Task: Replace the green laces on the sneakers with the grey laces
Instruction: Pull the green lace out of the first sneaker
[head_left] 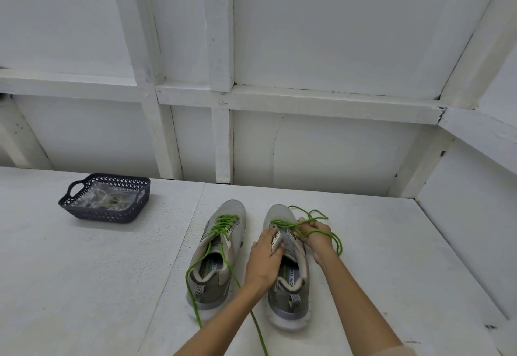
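Fingers (306, 225) pinch green lace (285, 223); sneaker insole (291, 271) reads, seemingly, "ORY FOA".

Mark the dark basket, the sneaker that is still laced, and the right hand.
dark basket (103, 214): head view, on its front wall.
laced sneaker (232, 208): head view, on its grey toe.
right hand (319, 243): head view, on the back of the hand.

1 head cam, wide-angle, looks fwd/down; hands (291, 246) close, white wall behind tabletop (84, 271).
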Tool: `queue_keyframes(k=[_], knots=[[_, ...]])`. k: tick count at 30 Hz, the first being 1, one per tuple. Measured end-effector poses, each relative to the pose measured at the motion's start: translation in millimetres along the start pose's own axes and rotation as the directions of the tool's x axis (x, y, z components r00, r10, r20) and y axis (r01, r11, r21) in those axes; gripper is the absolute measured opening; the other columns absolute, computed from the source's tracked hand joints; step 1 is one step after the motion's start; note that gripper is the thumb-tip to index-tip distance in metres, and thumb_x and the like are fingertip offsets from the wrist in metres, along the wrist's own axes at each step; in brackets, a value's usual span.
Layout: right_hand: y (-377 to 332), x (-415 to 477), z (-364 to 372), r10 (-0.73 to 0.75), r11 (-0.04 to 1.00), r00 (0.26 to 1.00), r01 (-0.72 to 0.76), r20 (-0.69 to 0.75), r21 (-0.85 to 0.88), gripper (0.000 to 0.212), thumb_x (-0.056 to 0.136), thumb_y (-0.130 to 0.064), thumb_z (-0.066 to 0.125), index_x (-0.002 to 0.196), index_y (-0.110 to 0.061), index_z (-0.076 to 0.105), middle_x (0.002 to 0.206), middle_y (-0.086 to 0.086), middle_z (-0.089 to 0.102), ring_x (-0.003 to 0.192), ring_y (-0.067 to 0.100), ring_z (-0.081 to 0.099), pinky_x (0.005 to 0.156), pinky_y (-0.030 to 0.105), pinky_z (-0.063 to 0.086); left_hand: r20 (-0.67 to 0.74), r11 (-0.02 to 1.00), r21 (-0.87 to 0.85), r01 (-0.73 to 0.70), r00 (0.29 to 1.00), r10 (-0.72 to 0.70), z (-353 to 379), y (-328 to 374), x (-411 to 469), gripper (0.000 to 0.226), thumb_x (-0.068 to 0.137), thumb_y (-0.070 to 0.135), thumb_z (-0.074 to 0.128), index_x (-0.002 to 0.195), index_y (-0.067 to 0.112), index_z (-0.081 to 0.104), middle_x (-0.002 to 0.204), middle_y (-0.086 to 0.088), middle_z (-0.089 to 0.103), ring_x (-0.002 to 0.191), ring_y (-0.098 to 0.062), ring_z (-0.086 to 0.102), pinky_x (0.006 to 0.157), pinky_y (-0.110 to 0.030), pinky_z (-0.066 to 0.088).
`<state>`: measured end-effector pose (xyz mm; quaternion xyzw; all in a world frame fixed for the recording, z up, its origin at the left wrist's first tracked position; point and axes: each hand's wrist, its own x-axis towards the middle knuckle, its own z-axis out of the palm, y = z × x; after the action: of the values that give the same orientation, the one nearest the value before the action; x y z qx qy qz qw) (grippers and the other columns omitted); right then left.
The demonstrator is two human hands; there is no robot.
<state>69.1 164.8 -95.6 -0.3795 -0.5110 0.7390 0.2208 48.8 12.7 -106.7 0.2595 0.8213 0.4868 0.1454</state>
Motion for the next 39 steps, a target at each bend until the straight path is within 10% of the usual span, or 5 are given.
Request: queue_keyframes(k=[19,26,32,36,39], knots=[[-8,0,-9,0.015,0.998,0.997,-0.020,-0.072,-0.059,0.021,0.098,0.006,0.024,0.097,-0.004,0.043,0.084,0.024,0.059,0.066,0.033,0.061,0.055,0.038,0.059,0.013,1.000,-0.003,0.027,1.000,-0.027,-2,3,-3,0.050,0.100,0.026,0.048,0.147,0.019,0.034,0.156,0.000,0.031,0.145,-0.014,0.024,0.119,-0.038,0.016],[-15,-14,-41,0.261,0.808,0.965,-0.240,-0.038,-0.538,0.035,0.098,-0.024,0.044,0.065,-0.010,0.048,0.057,0.009,0.049,0.032,0.015,0.036,0.038,0.014,0.024,0.035,1.000,0.012,-0.007,0.999,0.007,-5,0,-3,0.053,0.099,0.041,0.046,0.147,0.018,0.037,0.154,0.002,0.034,0.144,-0.013,0.025,0.119,-0.036,0.017],[2,-26,-30,0.120,0.868,0.990,-0.069,0.074,-0.491,0.022,0.091,-0.031,0.056,0.080,-0.013,0.062,0.076,0.000,0.062,0.064,0.015,0.055,0.057,0.025,0.041,-0.085,0.999,-0.030,-0.013,0.996,0.010,-22,8,17,0.057,0.099,0.055,0.030,0.090,0.008,0.061,0.090,-0.008,0.065,0.086,-0.022,0.058,0.078,-0.038,0.044],[19,-42,-16,0.073,0.924,0.966,0.028,0.247,-0.381,0.052,0.074,-0.061,0.069,0.112,-0.026,0.070,0.106,-0.006,0.073,0.100,0.011,0.067,0.089,0.032,0.053,0.006,0.968,0.251,-0.002,1.000,0.001,-28,8,47,0.037,0.102,0.023,0.037,0.132,0.010,0.053,0.123,-0.015,0.058,0.113,-0.031,0.056,0.095,-0.038,0.044],[23,-46,-9,0.097,0.914,0.950,0.032,0.296,-0.405,0.057,0.074,-0.060,0.071,0.119,-0.025,0.065,0.114,-0.004,0.069,0.106,0.011,0.065,0.097,0.034,0.050,0.043,0.907,0.419,-0.048,0.999,0.033,-27,9,59,0.034,0.099,0.014,0.039,0.126,0.011,0.058,0.118,-0.015,0.055,0.106,-0.033,0.057,0.088,-0.039,0.046]])
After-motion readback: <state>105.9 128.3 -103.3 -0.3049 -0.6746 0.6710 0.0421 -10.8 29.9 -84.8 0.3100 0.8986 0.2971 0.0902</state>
